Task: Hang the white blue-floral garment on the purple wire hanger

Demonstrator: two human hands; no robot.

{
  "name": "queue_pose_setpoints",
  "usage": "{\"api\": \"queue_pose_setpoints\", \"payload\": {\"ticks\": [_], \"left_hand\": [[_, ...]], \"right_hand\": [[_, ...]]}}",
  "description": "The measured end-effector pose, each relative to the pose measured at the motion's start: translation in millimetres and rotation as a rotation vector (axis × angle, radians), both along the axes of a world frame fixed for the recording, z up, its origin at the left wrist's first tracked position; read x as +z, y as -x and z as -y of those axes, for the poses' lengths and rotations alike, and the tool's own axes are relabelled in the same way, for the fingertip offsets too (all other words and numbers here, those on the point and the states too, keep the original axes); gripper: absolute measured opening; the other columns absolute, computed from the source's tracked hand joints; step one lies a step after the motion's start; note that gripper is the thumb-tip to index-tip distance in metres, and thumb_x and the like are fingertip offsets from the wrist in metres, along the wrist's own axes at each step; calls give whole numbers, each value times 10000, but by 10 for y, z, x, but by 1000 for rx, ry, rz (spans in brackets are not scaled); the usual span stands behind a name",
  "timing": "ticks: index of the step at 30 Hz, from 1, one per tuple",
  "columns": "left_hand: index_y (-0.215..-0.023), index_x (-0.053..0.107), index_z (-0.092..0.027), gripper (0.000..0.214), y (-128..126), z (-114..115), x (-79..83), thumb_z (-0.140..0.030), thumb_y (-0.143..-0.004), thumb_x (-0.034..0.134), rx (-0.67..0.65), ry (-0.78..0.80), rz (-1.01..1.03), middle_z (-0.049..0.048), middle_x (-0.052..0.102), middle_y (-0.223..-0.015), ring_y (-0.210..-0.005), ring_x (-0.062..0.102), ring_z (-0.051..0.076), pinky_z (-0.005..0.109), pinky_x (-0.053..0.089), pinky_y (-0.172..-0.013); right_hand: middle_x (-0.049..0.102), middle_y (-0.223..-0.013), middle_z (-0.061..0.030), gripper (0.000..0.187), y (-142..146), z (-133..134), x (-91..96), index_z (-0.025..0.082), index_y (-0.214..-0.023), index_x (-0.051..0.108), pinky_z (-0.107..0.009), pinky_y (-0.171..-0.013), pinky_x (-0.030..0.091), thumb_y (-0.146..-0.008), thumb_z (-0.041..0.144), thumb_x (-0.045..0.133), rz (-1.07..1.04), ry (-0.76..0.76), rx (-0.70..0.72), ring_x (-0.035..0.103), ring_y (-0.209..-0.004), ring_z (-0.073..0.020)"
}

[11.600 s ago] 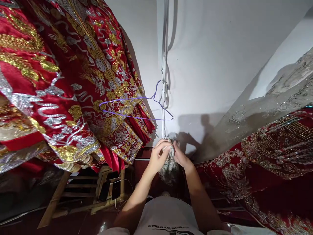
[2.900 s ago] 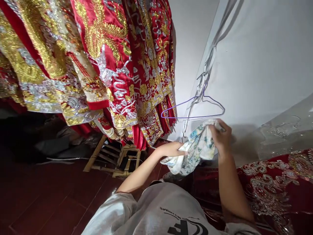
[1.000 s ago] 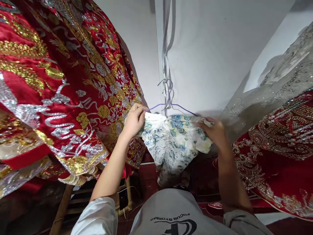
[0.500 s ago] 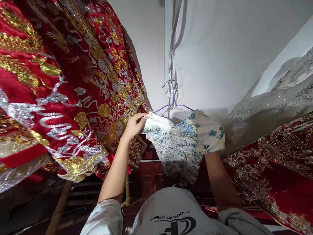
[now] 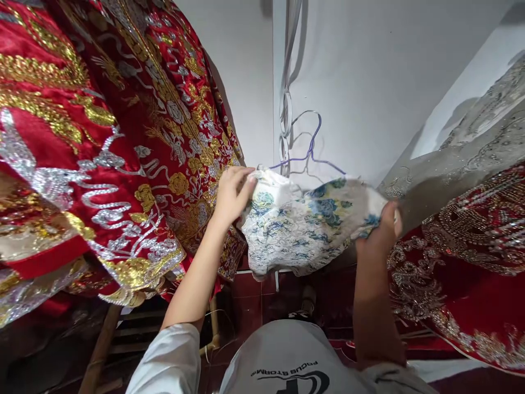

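A white blouse with blue and green flowers hangs on a purple wire hanger in front of me. My left hand pinches its left shoulder between thumb and fingers. At the other side, my right hand grips the edge of the right sleeve, its fingers partly behind the cloth. The blouse is spread between both hands, its lower part lifted and bunched. The hanger's hook stands to the right of the white metal rings on the wall, and I cannot tell whether it touches them.
Red robes with gold and silver embroidery hang close on the left. To the right are a sheer grey beaded gown and a red beaded garment. A bamboo frame stands low at left, above dark red floor tiles.
The hanger has shifted right and tilted, its hook moving from the rings. My right hand has come from under the blouse to grip its sleeve, and the hem has risen.
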State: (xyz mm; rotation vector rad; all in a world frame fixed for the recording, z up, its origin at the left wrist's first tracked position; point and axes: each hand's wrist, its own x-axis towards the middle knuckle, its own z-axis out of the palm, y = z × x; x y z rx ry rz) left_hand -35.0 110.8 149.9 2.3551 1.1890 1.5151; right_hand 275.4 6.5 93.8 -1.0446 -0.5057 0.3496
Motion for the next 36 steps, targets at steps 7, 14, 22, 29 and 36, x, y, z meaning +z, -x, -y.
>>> {"api": "queue_pose_setpoints", "payload": {"ticks": [7,14,22,29,36], "left_hand": [[-1283,579,-188,361,-420,179,-462,-424,-1018,509,-162,83,-38,88,675,-1067,-1007,636,223,371,494,-920],[-729,556,-194,409,-637,229,-623,-461,-1027,472,-229,53,276,8,556,-663,-648,545,152,281,417,-640],[-793,554,-179,486,-934,-100,-16,-639,-948,559,-605,278,793,7,595,-612,-532,620,135,275,492,-545],[-899,520,-189,512,-1214,-433,88,-643,-1032,322,-656,651,720,-5,601,-661,-597,663,107,275,545,-637],[-1193,621,-244,792,-1053,-93,-526,-685,-1007,-10,-571,664,553,99,746,-922,-862,739,234,456,596,-739]], "right_hand": [[632,-766,-57,434,857,827,-423,196,-873,638,-295,-603,493,-991,577,468,474,-54,119,610,-675,-191],[667,-1261,-133,778,840,991,-107,219,-1310,600,-359,-972,523,-692,622,848,867,-12,1121,658,-1139,-283],[764,-1033,-86,384,640,940,-376,234,-1225,692,-347,-917,539,-928,477,680,621,165,1134,706,-990,-225],[750,-898,-64,330,578,906,-458,220,-1111,721,-361,-907,537,-956,495,623,514,298,1134,712,-901,-214],[694,-866,-63,537,572,497,-708,196,-1028,674,-341,-780,520,-1011,636,368,543,601,955,666,-838,-218]]}}
